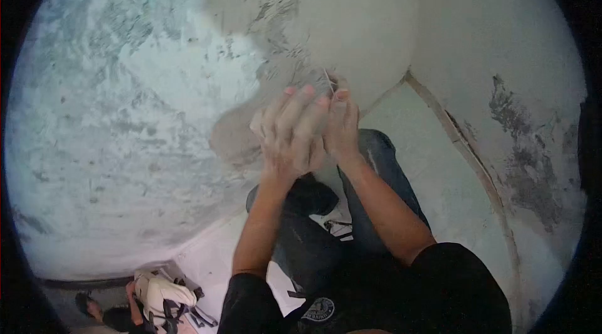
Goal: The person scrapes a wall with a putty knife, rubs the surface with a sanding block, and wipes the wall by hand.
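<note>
My right hand [342, 124] is raised in front of the wall [157, 108], closed with the thumb up against a thin flat piece with a pale straight edge [328, 79]. That piece is seen nearly edge-on, and its kind is not clear. Close beside it, my left hand [290, 127] shows its back. Its fingers are stretched out and a little apart, slightly smeared by motion, and nothing shows in them. Whether the two hands touch is hard to tell. Behind them the wall carries a darker greyish patch and rough scrape marks.
My knees [382, 158] are bent below my hands. A wall corner with a brownish seam [464, 139] runs down on the right, beside a wall with a dark worn patch [523, 152]. At the lower left are another person [119, 318] and a beige bag [164, 293].
</note>
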A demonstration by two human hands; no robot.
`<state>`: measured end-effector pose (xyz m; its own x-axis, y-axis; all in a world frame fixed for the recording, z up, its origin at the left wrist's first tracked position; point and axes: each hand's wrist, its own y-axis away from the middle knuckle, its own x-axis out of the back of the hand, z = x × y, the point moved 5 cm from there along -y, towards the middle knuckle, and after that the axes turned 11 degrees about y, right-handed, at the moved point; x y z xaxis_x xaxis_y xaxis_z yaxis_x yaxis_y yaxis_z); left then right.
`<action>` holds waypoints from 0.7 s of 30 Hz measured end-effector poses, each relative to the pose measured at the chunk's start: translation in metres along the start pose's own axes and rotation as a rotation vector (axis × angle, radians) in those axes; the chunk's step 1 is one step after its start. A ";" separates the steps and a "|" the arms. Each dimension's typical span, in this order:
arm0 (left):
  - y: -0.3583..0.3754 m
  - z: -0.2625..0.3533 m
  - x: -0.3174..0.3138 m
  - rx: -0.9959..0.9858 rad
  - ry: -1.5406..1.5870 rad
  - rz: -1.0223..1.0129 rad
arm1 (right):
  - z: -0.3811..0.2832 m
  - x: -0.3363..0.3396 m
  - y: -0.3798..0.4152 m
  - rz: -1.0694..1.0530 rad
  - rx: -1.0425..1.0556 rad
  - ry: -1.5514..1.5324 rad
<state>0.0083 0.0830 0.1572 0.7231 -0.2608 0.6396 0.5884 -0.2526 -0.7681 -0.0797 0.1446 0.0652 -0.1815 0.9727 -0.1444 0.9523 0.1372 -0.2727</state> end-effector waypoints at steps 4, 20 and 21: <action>0.003 -0.015 -0.012 -0.120 0.023 -0.081 | 0.020 -0.003 -0.011 0.007 0.191 0.207; 0.069 -0.033 -0.073 0.570 1.256 0.287 | 0.056 -0.045 0.024 -0.242 0.125 0.346; 0.067 -0.034 -0.100 0.567 1.258 0.288 | 0.056 -0.048 0.028 -0.258 0.124 0.355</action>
<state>-0.0370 0.0607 0.0431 0.2170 -0.9607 -0.1731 0.7589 0.2776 -0.5891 -0.0578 0.0911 0.0109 -0.2930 0.9164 0.2725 0.8464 0.3812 -0.3719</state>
